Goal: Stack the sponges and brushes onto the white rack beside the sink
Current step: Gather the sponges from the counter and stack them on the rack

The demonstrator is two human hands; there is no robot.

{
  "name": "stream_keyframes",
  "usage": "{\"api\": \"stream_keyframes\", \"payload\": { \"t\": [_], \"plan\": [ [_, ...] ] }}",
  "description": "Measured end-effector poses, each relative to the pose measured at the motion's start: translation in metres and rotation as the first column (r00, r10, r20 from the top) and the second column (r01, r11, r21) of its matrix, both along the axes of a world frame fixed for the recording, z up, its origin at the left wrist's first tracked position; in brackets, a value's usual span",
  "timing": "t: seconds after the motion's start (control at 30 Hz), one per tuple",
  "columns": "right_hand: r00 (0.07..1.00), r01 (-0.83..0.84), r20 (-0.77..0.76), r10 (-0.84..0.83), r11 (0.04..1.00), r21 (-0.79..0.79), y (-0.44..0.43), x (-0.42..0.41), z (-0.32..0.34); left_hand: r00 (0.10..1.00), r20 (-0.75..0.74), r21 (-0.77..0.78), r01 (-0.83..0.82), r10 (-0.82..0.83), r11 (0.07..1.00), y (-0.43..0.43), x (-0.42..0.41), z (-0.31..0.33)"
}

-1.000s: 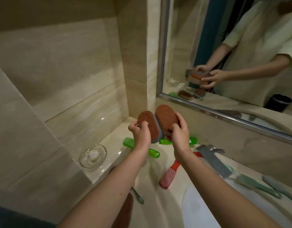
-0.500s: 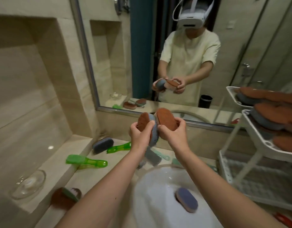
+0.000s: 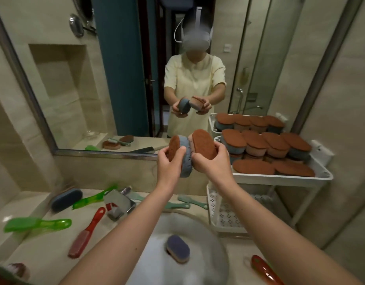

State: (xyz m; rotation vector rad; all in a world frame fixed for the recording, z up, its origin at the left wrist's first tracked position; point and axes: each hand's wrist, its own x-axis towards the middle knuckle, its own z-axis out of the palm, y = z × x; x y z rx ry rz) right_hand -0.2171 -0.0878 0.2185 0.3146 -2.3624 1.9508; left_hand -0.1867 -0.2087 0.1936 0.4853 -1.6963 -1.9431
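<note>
My left hand [image 3: 171, 163] grips a blue sponge with a brown pad [image 3: 182, 156], held on edge. My right hand [image 3: 213, 162] holds a pink sponge with a brown pad [image 3: 203, 146] pressed against it. Both hover above the sink [image 3: 208, 254], just left of the white rack [image 3: 280, 176]. The rack's top tray carries several brown-topped sponges [image 3: 268, 145] in stacked rows. Another blue sponge [image 3: 177, 248] lies in the basin. On the counter lie a blue sponge [image 3: 66, 199], green brushes [image 3: 36, 224], a red brush [image 3: 86, 233] and teal brushes [image 3: 193, 201].
A wall mirror [image 3: 126, 79] behind the counter reflects a person holding the two sponges. The faucet [image 3: 118, 202] stands at the basin's back left. The rack's lower shelf [image 3: 229, 214] is perforated. A red brush [image 3: 263, 269] lies at the front right.
The view has swung right from the left counter corner to the sink and rack. Both hands have carried the two sponges rightward, close to the rack's top tray.
</note>
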Motion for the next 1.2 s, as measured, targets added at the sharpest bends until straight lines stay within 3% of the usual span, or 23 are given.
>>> {"api": "stream_keyframes", "payload": {
  "t": [0.27,0.47,0.63,0.7,0.8,0.93,1.2],
  "plan": [
    [0.997,0.049,-0.062,-0.042,0.992,0.113,0.090,-0.018,0.015,0.985,-0.074,-0.119,0.143,-0.153,0.982,0.079,-0.017,0.019],
    [0.990,0.101,-0.114,-0.078,0.974,0.205,0.150,-0.037,0.023,0.977,-0.037,-0.339,0.184,-0.209,0.922,0.126,-0.035,0.029],
    [0.979,0.172,-0.165,-0.117,0.910,0.377,0.199,-0.058,0.022,0.980,0.025,-0.533,0.181,-0.198,0.827,0.154,-0.047,0.027],
    [0.970,0.201,-0.221,-0.106,0.861,0.467,0.214,-0.065,0.020,0.986,0.035,-0.647,0.147,-0.164,0.748,0.161,-0.050,0.025],
    [0.958,0.214,-0.280,-0.060,0.798,0.563,0.228,-0.071,0.017,0.999,-0.003,-0.836,0.025,-0.051,0.549,0.169,-0.052,0.023],
    [0.940,0.256,-0.342,-0.017,0.697,0.670,0.236,-0.075,0.010,0.998,0.035,-0.942,0.048,-0.045,0.331,0.176,-0.052,0.019],
    [0.934,0.286,-0.357,-0.024,0.650,0.704,0.235,-0.078,-0.004,0.997,0.076,-0.972,0.072,0.010,0.224,0.187,-0.056,0.017]
  ]
}}
